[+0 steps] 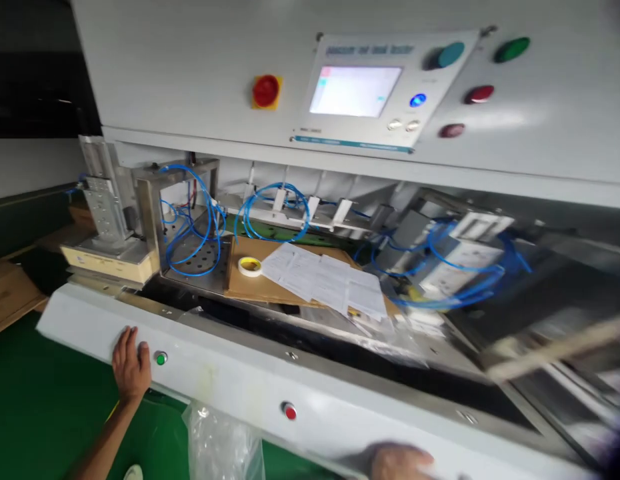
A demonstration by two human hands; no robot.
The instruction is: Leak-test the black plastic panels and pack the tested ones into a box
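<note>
My left hand [131, 365] lies on the sloping white front panel [230, 373] of a machine, fingers stretched out and holding nothing. Just right of its thumb is a green push button [161, 359]; the thumb looks apart from it. My right hand [400, 462] touches the same panel at the bottom edge of the view. It is blurred and cut off, so its fingers and anything under them cannot be made out. Between the two hands sits a red push button [289, 411].
Behind the panel, papers [320, 277] and a tape roll [249, 267] lie on cardboard [240, 287]. Blue hoses [277, 212] loop around metal fixtures [107, 213]. A lit screen [355, 91] and a red rotary switch [265, 91] are above. A clear plastic bag [223, 443] hangs below.
</note>
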